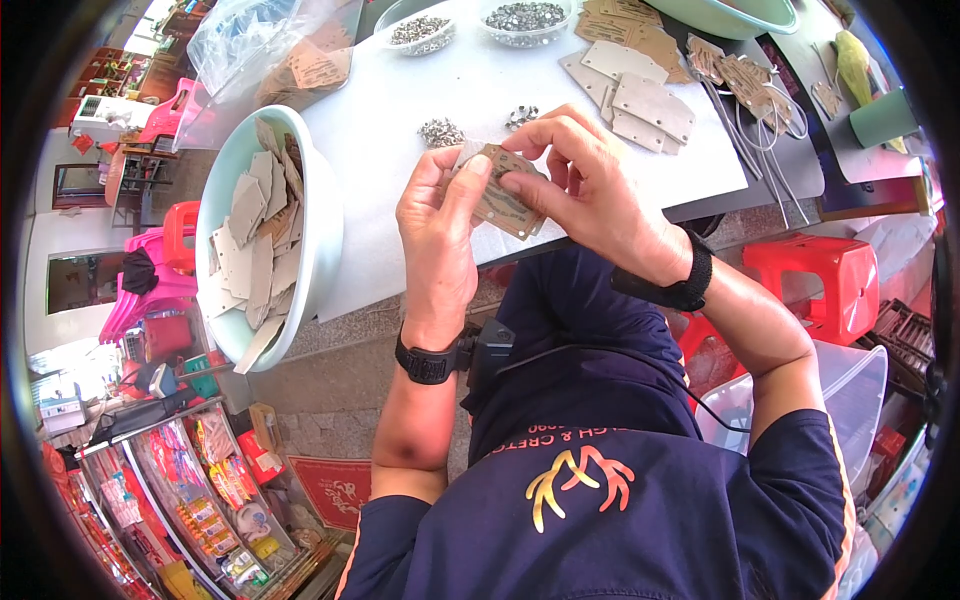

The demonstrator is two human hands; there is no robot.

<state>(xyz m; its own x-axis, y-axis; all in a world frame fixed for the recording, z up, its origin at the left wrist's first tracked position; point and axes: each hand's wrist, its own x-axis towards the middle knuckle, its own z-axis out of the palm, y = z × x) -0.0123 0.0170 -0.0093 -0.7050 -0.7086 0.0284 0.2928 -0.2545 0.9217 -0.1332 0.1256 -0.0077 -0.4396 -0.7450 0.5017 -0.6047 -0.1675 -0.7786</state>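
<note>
My left hand (440,225) pinches a small brown printed card piece (507,208) with holes near its edge, held over the front edge of the white table. From the other side, the thumb and bent fingers of my right hand (600,195) close on the same piece. Whether it is one piece or several stacked cannot be made out. Just beyond my hands lie two little heaps of small metal parts (440,132), the right one darker (521,117). Grey card pieces (650,105) with corner holes are stacked to the right.
A pale green tub (326,235) full of card pieces stands at the left. Two clear bowls of metal parts (525,20) sit at the back, beside brown cards (630,30). Cords tie a bundle of cards (755,85) at the right. A red stool (815,285) stands below.
</note>
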